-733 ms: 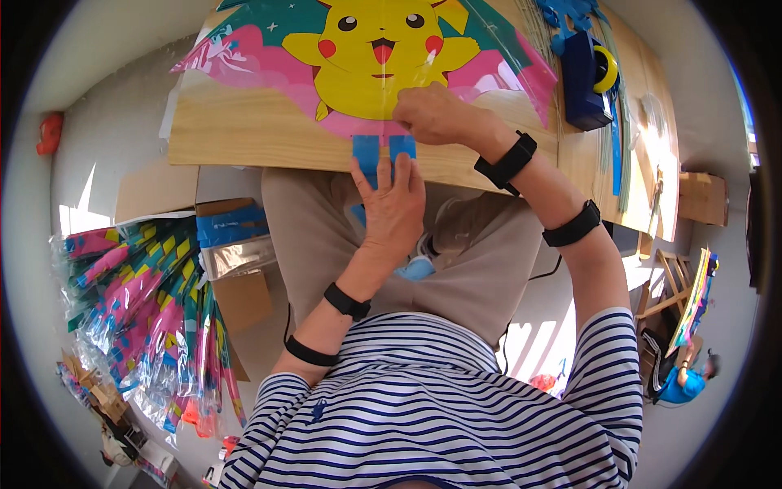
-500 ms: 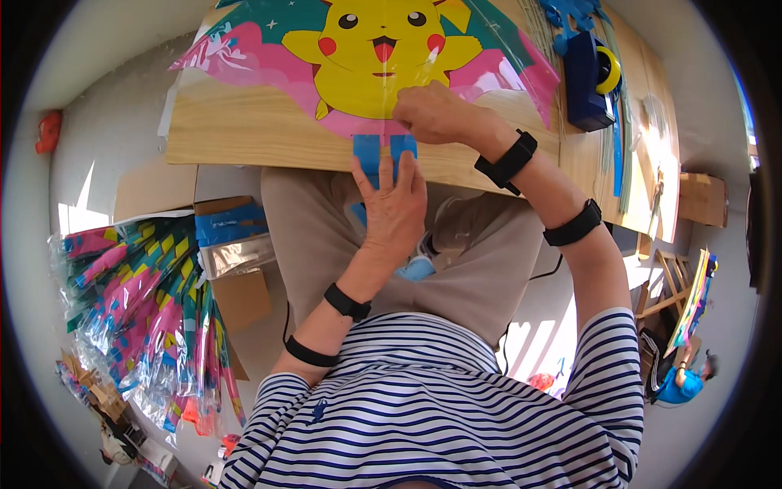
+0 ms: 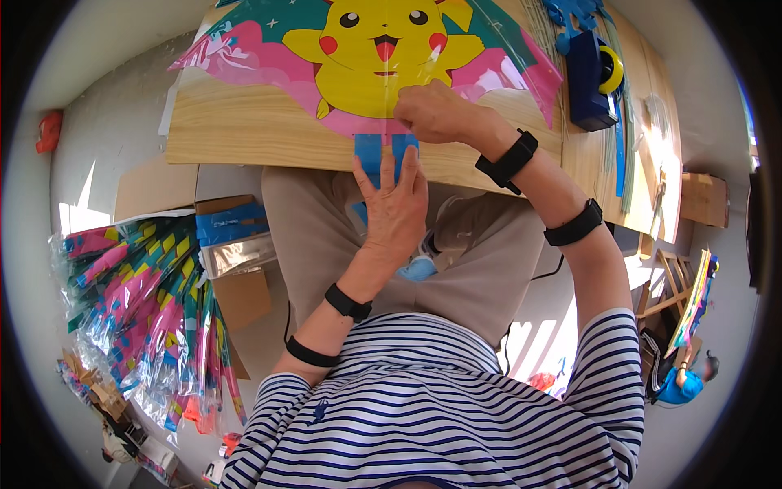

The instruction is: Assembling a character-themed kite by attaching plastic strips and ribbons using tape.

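The big shiny sheet (image 3: 354,88) with a yellow cartoon animal lies on the counter (image 3: 236,122), its top cut off. The left hand (image 3: 395,204) is at the sheet's near edge, fingers a bit apart on two blue strips (image 3: 368,153). Its thumb is hidden, so I can't tell if it pinches them. The right hand (image 3: 432,112), on the sheet's lower part, is curled up. Its fingertips are hidden, so I can't tell if it grips anything. Right of the sheet, a dark blue tape holder (image 3: 586,94) has a yellow roll (image 3: 617,71) in it. Down and left of the sheet, a cardboard box (image 3: 243,299) has blue pieces (image 3: 230,226) at its top.
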A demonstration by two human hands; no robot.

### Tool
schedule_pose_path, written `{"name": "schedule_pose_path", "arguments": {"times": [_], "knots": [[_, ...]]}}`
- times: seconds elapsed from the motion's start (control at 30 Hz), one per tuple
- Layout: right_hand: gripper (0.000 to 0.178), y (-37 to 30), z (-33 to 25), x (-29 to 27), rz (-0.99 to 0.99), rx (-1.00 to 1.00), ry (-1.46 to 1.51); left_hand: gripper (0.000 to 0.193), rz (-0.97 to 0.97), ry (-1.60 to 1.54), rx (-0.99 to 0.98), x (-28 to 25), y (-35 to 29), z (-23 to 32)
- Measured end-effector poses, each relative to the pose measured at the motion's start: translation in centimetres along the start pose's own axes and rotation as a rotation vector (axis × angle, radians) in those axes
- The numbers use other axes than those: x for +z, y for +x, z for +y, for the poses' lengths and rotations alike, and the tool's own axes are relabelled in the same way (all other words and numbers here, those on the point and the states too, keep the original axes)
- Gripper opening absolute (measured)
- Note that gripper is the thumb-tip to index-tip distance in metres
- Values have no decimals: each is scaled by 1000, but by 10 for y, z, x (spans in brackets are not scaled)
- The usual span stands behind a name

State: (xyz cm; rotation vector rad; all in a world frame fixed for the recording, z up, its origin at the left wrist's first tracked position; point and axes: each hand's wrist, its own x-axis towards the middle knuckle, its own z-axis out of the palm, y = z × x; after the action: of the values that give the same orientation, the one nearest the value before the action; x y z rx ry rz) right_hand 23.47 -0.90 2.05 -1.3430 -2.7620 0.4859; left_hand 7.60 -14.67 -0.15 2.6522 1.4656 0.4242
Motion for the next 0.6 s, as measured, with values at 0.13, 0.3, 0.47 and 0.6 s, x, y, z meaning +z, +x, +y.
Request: {"name": "schedule_pose_path", "arguments": {"times": [0.13,0.3,0.47,0.6], "knots": [[6,1,0,0,-17,-2,-15,64,-1,0,0,0,0,-1],[6,3,-2,-1,-32,4,-30,64,-4,1,0,1,0,-2],[6,1,0,1,-5,-10,-37,63,-2,-24,-3,1,0,-2],[6,2,1,3,16,-11,-25,63,-4,-28,-2,1,1,-2]]}}
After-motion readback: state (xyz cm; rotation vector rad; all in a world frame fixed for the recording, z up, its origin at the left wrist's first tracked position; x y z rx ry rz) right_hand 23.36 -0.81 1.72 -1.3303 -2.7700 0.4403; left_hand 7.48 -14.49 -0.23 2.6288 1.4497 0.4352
